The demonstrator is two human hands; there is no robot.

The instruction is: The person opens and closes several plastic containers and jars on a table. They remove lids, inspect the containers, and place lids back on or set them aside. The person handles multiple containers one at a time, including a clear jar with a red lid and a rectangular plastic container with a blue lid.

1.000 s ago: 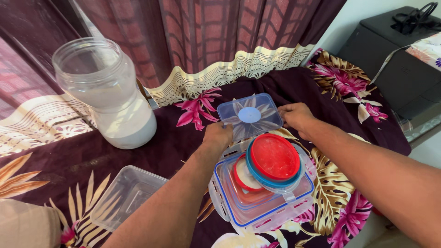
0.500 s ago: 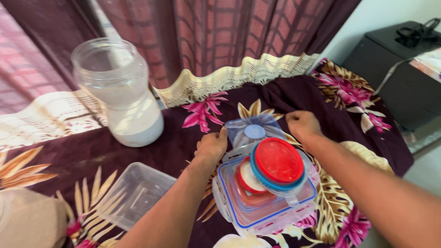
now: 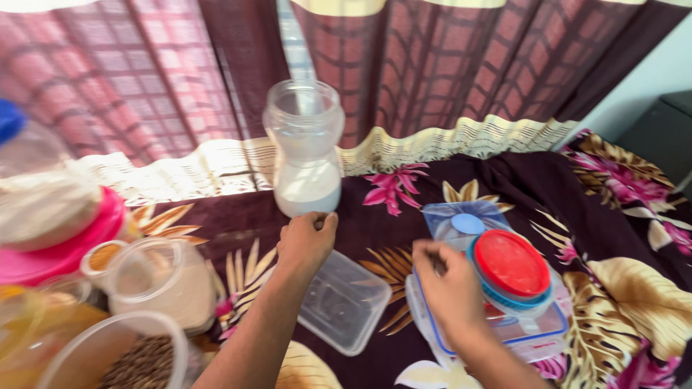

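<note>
Maroon checked curtains hang behind our worktop (image 3: 613, 216), draped in a dark floral cloth. Our left hand (image 3: 306, 241) reaches for the clear plastic jar (image 3: 304, 148) of white powder, fingers loosely curled at its base, holding nothing yet. Our right hand (image 3: 450, 288), half closed and empty as far as we can tell, rests at the stacked boxes (image 3: 533, 328) beside a red-lidded round tub (image 3: 512, 268). We judge the jar needs a wrapping grip next. An empty rectangular tray (image 3: 344, 302) lies between our arms.

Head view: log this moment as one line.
left hand: touching clear plastic jar of white powder | right hand: over stacked clear lidded containers, empty
</note>
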